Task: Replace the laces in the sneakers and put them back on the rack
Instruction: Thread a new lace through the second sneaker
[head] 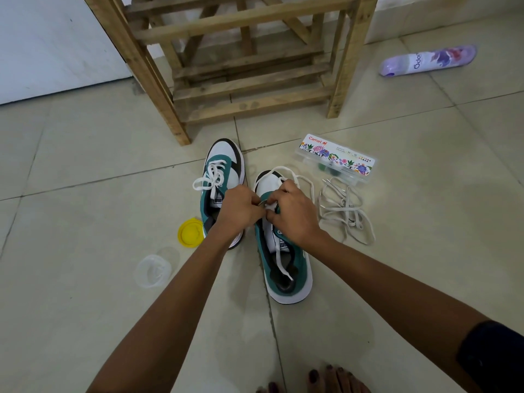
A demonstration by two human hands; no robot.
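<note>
Both hands, left hand [241, 207] and right hand [292, 211], pinch a flat white lace [279, 258] over the green-and-white right sneaker [286, 268], at six o'clock from the slatted wooden rack [249, 63]; threading goes best with the lace untwisted and ends even.

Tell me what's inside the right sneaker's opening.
Inside the right sneaker, a loose white lace end trails over the dark insole. Further forward, the left hand and right hand cover the eyelets, so the lacing there is hidden.
</note>
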